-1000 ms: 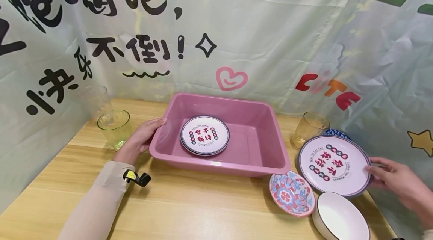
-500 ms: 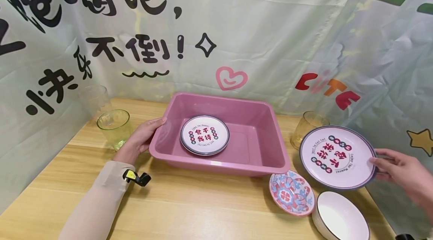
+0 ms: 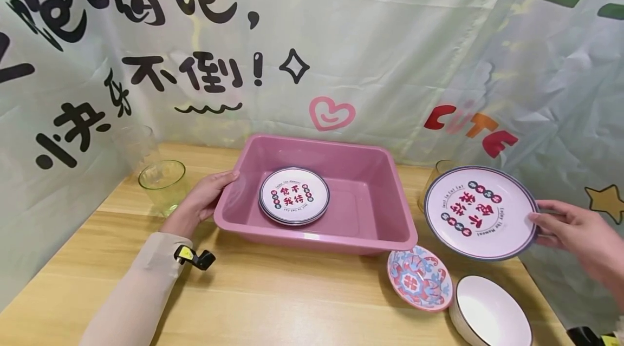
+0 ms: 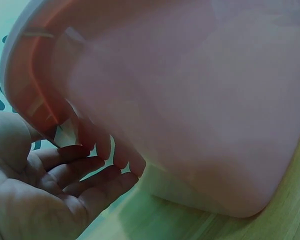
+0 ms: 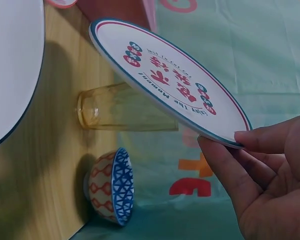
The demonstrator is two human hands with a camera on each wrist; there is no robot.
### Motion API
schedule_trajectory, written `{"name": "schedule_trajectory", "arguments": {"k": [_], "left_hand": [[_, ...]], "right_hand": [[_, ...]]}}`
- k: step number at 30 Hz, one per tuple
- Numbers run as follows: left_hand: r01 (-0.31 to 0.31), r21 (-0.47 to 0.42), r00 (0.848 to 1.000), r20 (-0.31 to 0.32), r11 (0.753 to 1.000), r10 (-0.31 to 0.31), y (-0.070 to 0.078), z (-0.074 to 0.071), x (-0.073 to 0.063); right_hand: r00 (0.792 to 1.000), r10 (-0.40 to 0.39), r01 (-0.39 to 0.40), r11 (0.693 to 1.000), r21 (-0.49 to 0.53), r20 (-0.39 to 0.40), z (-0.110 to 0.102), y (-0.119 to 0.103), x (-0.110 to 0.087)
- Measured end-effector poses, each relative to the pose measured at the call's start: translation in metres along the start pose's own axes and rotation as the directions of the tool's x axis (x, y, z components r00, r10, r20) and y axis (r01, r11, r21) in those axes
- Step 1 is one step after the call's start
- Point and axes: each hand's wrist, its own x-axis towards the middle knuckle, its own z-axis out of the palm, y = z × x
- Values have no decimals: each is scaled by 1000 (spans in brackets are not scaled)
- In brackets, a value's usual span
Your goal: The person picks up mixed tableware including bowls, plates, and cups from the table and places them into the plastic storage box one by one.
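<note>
A large white plate (image 3: pixel 480 213) with red lettering and a dark blue rim is held up above the table by my right hand (image 3: pixel 577 237). The thumb and fingers pinch its right edge, as the right wrist view also shows. My left hand (image 3: pixel 207 194) grips the left rim of a pink plastic basin (image 3: pixel 322 237), thumb over the edge. In the left wrist view its fingers (image 4: pixel 97 195) lie under the rim by the outer wall. Inside the basin, at the left, rest small stacked plates (image 3: pixel 294 195) with matching print.
Right of the basin stand a pink-and-blue patterned bowl (image 3: pixel 420 279), a white bowl (image 3: pixel 492 313) and an amber glass (image 5: pixel 125 107), partly behind the plate. A blue-and-red bowl (image 5: pixel 112 187) sits beyond. On the left are a green glass (image 3: pixel 163 186) and a clear glass (image 3: pixel 136 148). Printed cloth surrounds the table.
My right hand has raised the large plate off the right side and brought it slightly left, covering more of the amber glass. The left hand and basin stay put.
</note>
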Motion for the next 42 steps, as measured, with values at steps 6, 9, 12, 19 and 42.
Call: {"name": "schedule_trajectory", "arguments": {"k": [6,9,12,19,42], "left_hand": [[-11,-9,1000,21,1000,11,1,1,-3],[-13,11,1000,27,1000,13,2,2,-4],[-10,35,1000,28,999,9,3,1,-5],[-13,110,999,38,994,9,7,0,-6],[-111,385,994,31,916,107,31,4,-8]], "right_hand": [[1000,4,-7,993,-117,-21,3,-12,2],[1000,-8,7,995,-101,-16,4,-16,4],[1000,-19,18,994,-112,-10,7,-20,7],[1000,-15,15,989,-145,2,18,-36,16],[996,18,-4,986,-168,85,67,-76,35]]}}
